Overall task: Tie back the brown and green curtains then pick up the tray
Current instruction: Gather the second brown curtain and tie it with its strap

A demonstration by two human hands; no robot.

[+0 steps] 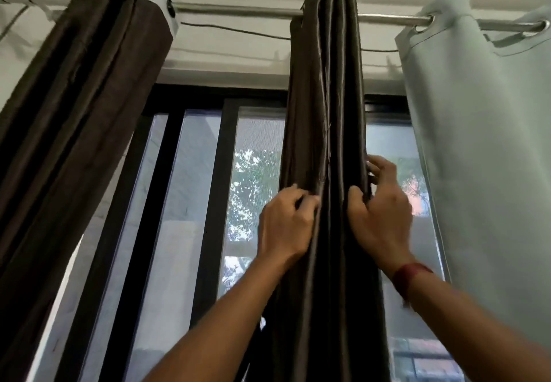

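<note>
A shiny brown curtain (326, 98) hangs gathered into tight folds from the metal rod (238, 11) at the centre. My left hand (284, 225) pinches its left folds at about mid height. My right hand (380, 211) grips the right folds, fingers curled around the edge. A second brown curtain (80, 119) hangs bunched at the left. A pale green curtain (483, 149) hangs at the right, loosely spread. The tray is not in view.
Behind the curtains is a window with black frames (226, 154) and trees outside. A thin cord (232, 31) sags below the rod. A red band circles my right wrist (408, 277).
</note>
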